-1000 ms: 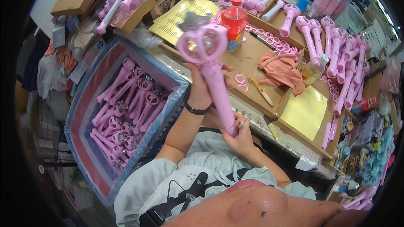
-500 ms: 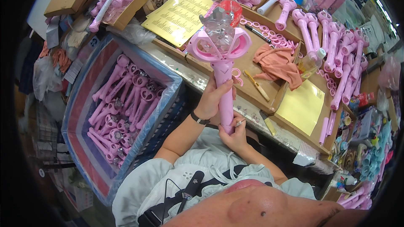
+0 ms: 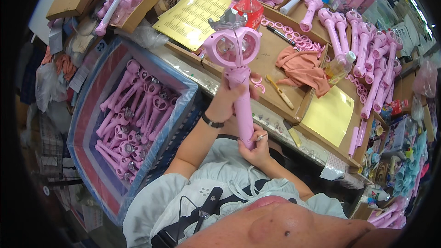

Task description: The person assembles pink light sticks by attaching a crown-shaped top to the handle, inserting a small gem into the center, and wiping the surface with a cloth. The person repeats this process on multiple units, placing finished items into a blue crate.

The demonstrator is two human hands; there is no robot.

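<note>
A pink toy wand [image 3: 241, 105] stands nearly upright in front of me, with windowed rings around a clear centre and a silver crown on top. My left hand [image 3: 223, 101] is wrapped round its handle just below the head. At the handle's lower end, my right hand [image 3: 255, 150] grips the wand with bent fingers. A thin white-tipped stick [image 3: 261, 137] pokes out between those fingers; most of it is hidden, so its kind is unclear.
A lined blue crate [image 3: 76, 142] at left holds several finished-looking wands. On the bench, a cardboard tray [image 3: 257, 62] carries pink rings, an orange cloth [image 3: 305, 71], a yellow-handled tool [image 3: 280, 93] and a bottle [image 3: 340, 69]. More wands [image 3: 367, 59] are piled at right.
The wand has turned about its length, so its ring windows now face me, and its head has shifted slightly left and down. My left hand turned with it; my right hand stayed almost in place.
</note>
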